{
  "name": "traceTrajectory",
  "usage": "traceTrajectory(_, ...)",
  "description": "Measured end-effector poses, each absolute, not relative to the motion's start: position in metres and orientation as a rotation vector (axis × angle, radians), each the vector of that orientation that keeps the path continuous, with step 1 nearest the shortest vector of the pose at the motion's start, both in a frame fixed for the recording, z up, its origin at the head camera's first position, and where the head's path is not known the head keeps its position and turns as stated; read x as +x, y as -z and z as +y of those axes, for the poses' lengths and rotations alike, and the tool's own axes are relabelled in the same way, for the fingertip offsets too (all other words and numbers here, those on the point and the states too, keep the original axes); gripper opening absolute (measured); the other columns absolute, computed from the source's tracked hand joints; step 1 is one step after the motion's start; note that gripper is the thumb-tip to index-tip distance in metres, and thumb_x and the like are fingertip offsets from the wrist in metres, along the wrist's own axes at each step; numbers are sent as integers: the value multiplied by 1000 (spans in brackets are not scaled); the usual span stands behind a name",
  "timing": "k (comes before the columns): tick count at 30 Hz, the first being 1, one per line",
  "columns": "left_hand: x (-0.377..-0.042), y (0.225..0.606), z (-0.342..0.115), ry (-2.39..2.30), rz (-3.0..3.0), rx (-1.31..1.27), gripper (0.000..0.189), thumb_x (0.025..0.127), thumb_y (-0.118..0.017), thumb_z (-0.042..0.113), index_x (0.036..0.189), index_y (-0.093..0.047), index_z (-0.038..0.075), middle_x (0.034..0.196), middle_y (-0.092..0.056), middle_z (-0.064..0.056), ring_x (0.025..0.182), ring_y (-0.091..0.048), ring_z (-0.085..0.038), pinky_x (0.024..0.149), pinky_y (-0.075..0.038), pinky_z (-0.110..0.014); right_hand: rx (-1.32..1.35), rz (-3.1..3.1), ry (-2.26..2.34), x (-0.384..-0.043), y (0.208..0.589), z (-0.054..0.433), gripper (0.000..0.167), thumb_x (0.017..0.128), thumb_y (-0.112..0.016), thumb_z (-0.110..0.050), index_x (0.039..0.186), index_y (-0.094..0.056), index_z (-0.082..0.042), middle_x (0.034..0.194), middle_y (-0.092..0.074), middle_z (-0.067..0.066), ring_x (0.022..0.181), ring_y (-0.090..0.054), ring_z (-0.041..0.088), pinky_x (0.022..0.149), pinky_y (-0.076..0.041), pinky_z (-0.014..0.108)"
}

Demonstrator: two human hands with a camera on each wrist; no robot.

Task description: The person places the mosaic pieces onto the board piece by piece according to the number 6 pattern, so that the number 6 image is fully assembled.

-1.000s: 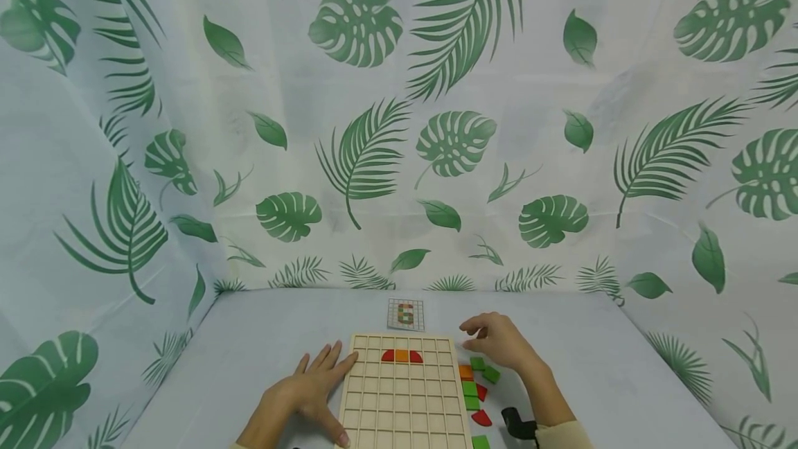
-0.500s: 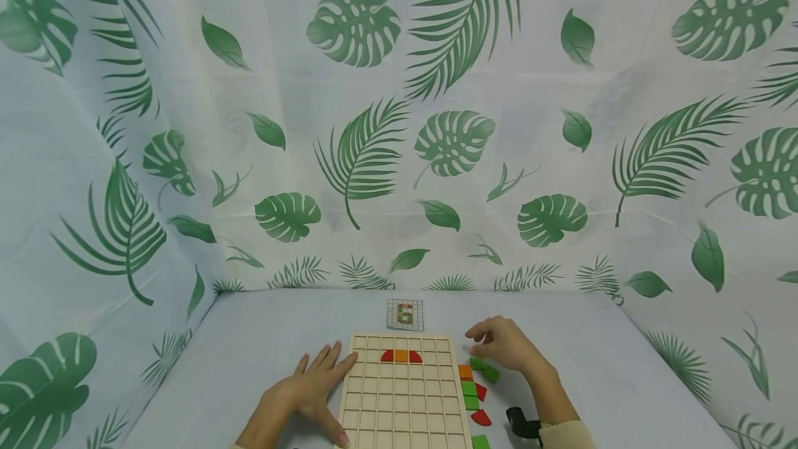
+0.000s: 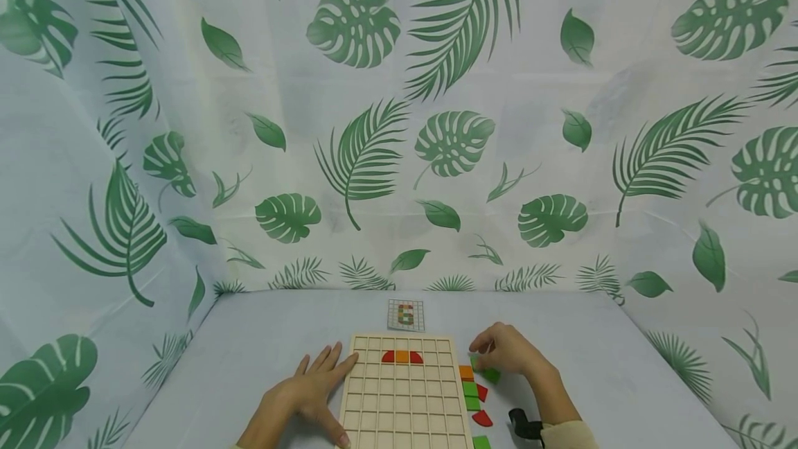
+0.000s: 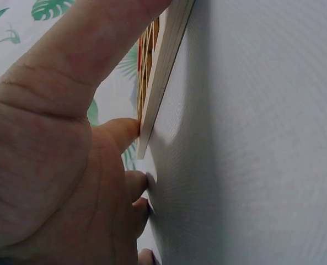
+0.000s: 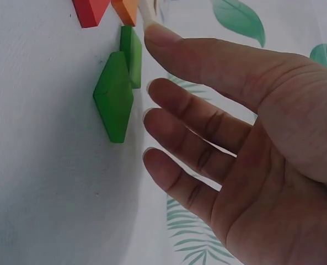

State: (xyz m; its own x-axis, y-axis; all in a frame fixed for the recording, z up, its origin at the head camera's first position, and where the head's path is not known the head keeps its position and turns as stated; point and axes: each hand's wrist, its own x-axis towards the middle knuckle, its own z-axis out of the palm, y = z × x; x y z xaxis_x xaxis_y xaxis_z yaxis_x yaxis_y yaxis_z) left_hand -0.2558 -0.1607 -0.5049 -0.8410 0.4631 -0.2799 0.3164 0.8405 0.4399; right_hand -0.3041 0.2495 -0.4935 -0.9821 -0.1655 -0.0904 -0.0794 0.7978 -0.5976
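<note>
My left hand [image 3: 308,397] lies spread at the left side of a wooden grid board [image 3: 394,404]; its thumb and index finger touch the board's edge. On the board's second row sit a red quarter-round piece [image 3: 388,356], an orange square [image 3: 402,356] and another red quarter-round piece [image 3: 415,357]. My right hand [image 3: 508,350] hovers over two green square pieces [image 5: 114,99] lying on the table to the right of the board. In the right wrist view its fingers are loosely bent, apart from the pieces, and hold nothing. The hand partly hides the farther green piece in the head view.
A printed card [image 3: 406,314] with a coloured figure on a grid lies behind the board. Along the board's right edge are an orange piece [image 3: 466,373], several green pieces [image 3: 471,402] and red pieces [image 3: 482,419]. A black device [image 3: 525,425] sits at the right wrist.
My right hand has shifted a little to the right and nearer to me, over the far green piece, which it now partly covers. The left hand and board have stayed put.
</note>
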Motion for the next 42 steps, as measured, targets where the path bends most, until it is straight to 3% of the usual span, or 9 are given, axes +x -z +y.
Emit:
traceTrajectory(8,-256,505,-161,-544,2637,583,141,53,-97,63,167,-23,25,175,-8,-20,162,-5,-43,125,-2,-73,-246,2806,971,-302,496,249,21,72,-90,0,89,-82,-11,84,-71,-1,76,-57,17,62,-51,32)
traceTrajectory(16,-255,504,-160,-536,2640,584,141,53,-97,63,167,-24,24,175,-8,-20,162,-6,-43,125,-2,-72,-294,2826,935,-304,501,247,21,75,-88,1,83,-76,-14,80,-66,-1,72,-58,18,60,-51,32)
traceTrajectory(28,-255,504,-160,-537,2636,579,141,53,-97,63,167,-23,24,175,-8,-20,162,-6,-43,125,-2,-72,-288,2922,901,-306,503,238,21,79,-86,2,92,-80,-13,89,-69,-4,81,-60,14,77,-59,37)
traceTrajectory(42,-256,505,-161,-535,2641,591,141,54,-97,64,167,-23,25,175,-7,-20,162,-5,-43,125,-2,-73,-398,2964,811,-303,495,234,21,82,-82,5,99,-80,-6,89,-65,-2,80,-54,14,74,-55,34)
